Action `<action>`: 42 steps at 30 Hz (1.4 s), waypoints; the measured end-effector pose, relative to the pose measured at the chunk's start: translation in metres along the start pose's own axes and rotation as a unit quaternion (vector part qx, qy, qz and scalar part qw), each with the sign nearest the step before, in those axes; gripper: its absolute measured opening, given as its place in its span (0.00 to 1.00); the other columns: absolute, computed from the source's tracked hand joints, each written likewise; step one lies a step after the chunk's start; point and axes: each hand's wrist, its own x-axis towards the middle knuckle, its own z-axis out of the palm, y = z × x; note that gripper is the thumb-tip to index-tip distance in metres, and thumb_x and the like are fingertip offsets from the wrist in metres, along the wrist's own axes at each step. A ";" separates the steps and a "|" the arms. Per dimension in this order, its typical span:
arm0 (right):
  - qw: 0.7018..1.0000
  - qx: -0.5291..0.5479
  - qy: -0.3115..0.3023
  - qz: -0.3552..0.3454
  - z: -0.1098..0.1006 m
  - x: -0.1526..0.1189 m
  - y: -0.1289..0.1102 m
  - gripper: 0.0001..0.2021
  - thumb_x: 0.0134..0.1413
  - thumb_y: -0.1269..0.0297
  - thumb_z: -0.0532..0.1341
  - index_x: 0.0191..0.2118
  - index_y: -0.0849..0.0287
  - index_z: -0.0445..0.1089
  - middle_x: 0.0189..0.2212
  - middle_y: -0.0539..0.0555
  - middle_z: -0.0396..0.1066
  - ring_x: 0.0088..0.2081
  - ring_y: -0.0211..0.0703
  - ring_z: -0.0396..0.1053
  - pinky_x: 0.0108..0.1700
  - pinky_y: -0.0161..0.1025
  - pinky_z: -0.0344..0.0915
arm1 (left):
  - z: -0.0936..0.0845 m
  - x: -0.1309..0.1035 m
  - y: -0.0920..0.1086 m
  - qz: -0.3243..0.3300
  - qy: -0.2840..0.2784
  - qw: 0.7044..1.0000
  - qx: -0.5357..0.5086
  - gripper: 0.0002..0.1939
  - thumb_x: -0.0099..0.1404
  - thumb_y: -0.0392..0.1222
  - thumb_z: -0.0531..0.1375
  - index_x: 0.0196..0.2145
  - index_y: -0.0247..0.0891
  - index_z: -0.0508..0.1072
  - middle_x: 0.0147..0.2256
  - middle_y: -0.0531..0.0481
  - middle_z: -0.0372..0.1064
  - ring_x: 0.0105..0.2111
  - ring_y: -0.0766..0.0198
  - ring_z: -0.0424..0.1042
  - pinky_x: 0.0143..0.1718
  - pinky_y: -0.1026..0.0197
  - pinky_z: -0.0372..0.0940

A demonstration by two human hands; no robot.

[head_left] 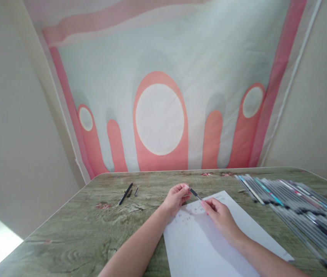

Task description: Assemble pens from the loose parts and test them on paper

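Over the upper part of a white sheet of paper, a slim pen with a dark section and a clear or grey barrel is held between my two hands. My left hand is closed, its thumb and fingertips pinching the pen's dark far end. Lower and to the right, my right hand grips the barrel between thumb and fingers. Small dark handwriting marks the top of the sheet, partly under the shadow of my hands. The pen's extreme ends are hidden by my fingers.
A black pen lies at the left of the wood-patterned table, with small dark pieces beside it. Many clear-barrelled pens are spread in rows at the right. A pink and grey printed sheet hangs behind the table.
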 end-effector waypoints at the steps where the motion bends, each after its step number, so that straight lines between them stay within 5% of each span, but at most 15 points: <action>1: 1.000 0.000 -0.001 -0.002 0.000 0.000 0.000 0.16 0.51 0.51 0.53 0.25 0.59 0.62 0.20 0.47 0.59 0.24 0.37 0.56 0.27 0.33 0.55 | 0.000 0.000 0.000 0.001 0.001 1.000 -0.003 0.15 0.48 0.47 0.65 0.29 0.34 0.68 0.29 0.51 0.66 0.29 0.71 0.66 0.34 0.66 0.60; 8: 1.000 -0.019 -0.018 -0.004 -0.001 0.001 -0.002 0.17 0.52 0.50 0.52 0.24 0.59 0.61 0.18 0.47 0.57 0.23 0.37 0.56 0.26 0.33 0.53 | -0.002 0.002 -0.002 -0.011 0.017 1.000 -0.008 0.19 0.48 0.47 0.64 0.37 0.34 0.72 0.26 0.51 0.66 0.27 0.71 0.66 0.35 0.65 0.60; 20: 0.998 -0.037 -0.056 -0.019 0.001 0.000 0.003 0.19 0.55 0.51 0.47 0.26 0.60 0.66 0.14 0.46 0.58 0.21 0.37 0.59 0.28 0.34 0.55 | 0.000 0.001 0.002 0.000 -0.002 1.000 -0.010 0.15 0.48 0.45 0.65 0.33 0.34 0.74 0.31 0.49 0.69 0.28 0.72 0.65 0.34 0.67 0.58; 23: 0.999 -0.005 -0.038 -0.017 0.000 -0.001 -0.002 0.18 0.54 0.51 0.49 0.28 0.61 0.66 0.15 0.47 0.59 0.22 0.37 0.60 0.29 0.35 0.57 | 0.002 0.000 0.003 -0.005 -0.002 1.000 -0.019 0.15 0.48 0.45 0.65 0.33 0.34 0.74 0.33 0.48 0.69 0.28 0.73 0.65 0.33 0.68 0.59; 27: 0.996 0.089 0.012 -0.014 -0.006 -0.005 -0.014 0.18 0.49 0.53 0.57 0.43 0.60 0.63 0.20 0.48 0.64 0.22 0.36 0.60 0.24 0.33 0.56 | 0.005 0.001 0.007 -0.007 0.013 0.998 -0.064 0.13 0.48 0.44 0.65 0.32 0.36 0.73 0.30 0.51 0.68 0.26 0.74 0.64 0.32 0.68 0.59; 32: 0.987 0.136 0.065 -0.048 -0.010 -0.011 -0.029 0.17 0.48 0.55 0.59 0.43 0.59 0.65 0.29 0.55 0.70 0.24 0.38 0.62 0.23 0.35 0.58 | 0.016 -0.005 0.012 -0.037 -0.010 0.996 -0.077 0.13 0.48 0.44 0.65 0.31 0.36 0.73 0.24 0.54 0.66 0.25 0.73 0.64 0.34 0.66 0.58; 37: 0.992 0.095 0.039 -0.077 -0.017 -0.004 -0.029 0.18 0.50 0.54 0.56 0.45 0.58 0.65 0.28 0.53 0.68 0.22 0.36 0.61 0.24 0.35 0.60 | 0.033 -0.013 0.005 -0.069 -0.080 0.994 0.029 0.16 0.52 0.49 0.61 0.33 0.33 0.74 0.32 0.46 0.70 0.30 0.69 0.66 0.34 0.65 0.57; 42: 0.990 0.077 0.108 -0.042 -0.035 0.020 -0.015 0.16 0.46 0.53 0.58 0.37 0.59 0.65 0.21 0.49 0.64 0.20 0.34 0.59 0.22 0.33 0.58 | 0.026 -0.008 0.002 0.025 -0.032 0.958 0.285 0.16 0.50 0.49 0.61 0.32 0.34 0.74 0.30 0.47 0.71 0.28 0.66 0.65 0.33 0.64 0.57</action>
